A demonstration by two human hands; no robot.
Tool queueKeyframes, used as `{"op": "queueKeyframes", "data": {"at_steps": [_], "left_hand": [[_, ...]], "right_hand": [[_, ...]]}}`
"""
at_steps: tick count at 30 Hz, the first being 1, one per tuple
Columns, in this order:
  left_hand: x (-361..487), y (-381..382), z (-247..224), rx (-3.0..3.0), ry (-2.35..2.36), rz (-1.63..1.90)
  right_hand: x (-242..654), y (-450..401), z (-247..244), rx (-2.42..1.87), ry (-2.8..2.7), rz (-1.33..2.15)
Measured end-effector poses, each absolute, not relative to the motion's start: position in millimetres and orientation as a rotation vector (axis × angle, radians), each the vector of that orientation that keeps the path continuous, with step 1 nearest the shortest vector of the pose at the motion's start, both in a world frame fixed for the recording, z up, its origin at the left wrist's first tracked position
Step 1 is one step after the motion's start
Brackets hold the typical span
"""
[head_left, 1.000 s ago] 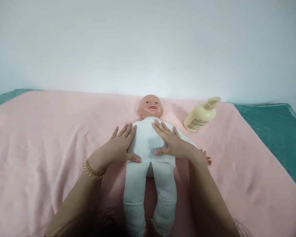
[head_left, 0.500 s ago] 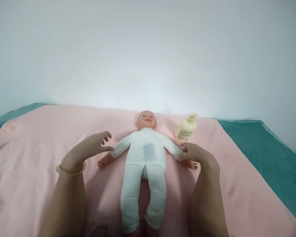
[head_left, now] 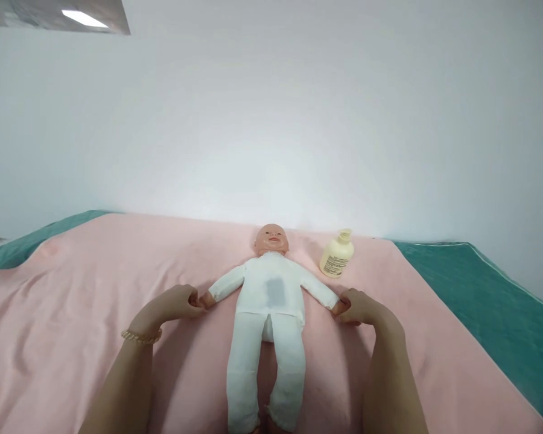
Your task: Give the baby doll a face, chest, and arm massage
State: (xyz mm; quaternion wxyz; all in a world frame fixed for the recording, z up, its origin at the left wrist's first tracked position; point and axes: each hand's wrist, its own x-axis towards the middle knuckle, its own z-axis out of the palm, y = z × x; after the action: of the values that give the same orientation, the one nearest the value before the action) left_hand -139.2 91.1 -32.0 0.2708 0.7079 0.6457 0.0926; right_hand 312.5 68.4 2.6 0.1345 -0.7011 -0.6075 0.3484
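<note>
A baby doll (head_left: 269, 301) in white clothes lies on its back on a pink blanket (head_left: 72, 319), arms spread out to the sides. A grey damp patch shows on its belly. My left hand (head_left: 172, 303), with a bead bracelet at the wrist, is closed around the doll's hand on the left. On the other side, my right hand (head_left: 359, 307) pinches the doll's other hand. A cream pump bottle (head_left: 336, 255) lies on the blanket just right of the doll's head, apart from both hands.
The pink blanket covers a teal sheet (head_left: 489, 289) that shows at the right and far left. A plain white wall (head_left: 271, 120) rises straight behind the bed's far edge.
Both hands left the doll's torso, slid outward along its arms and closed on its hands. The camera tilted up and back, so the doll appears smaller.
</note>
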Motion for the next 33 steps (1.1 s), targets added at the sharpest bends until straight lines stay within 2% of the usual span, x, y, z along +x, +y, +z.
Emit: {"op": "queueKeyframes", "data": {"at_steps": [3, 9, 17, 20, 25, 33], "left_hand": [[-145, 92, -27, 1.864, 1.82, 0.438], [-142, 94, -17, 1.589, 1.932, 0.973], [-83, 80, -19, 1.447, 1.712, 1.606], [-58, 70, -27, 1.725, 1.608, 1.617], [-32, 65, -46, 2.373, 1.2, 1.331], [-29, 71, -58, 2.512, 1.079, 1.1]], "right_hand": [[321, 67, 6, -1.978, -1.816, 1.012], [327, 63, 17, -1.993, -1.735, 0.696], [298, 66, 26, -1.511, -1.58, 0.634], [280, 66, 26, -1.354, -1.615, 0.678], [245, 63, 26, -1.229, -1.907, 0.697], [207, 61, 20, -1.197, -2.262, 0.687]]}}
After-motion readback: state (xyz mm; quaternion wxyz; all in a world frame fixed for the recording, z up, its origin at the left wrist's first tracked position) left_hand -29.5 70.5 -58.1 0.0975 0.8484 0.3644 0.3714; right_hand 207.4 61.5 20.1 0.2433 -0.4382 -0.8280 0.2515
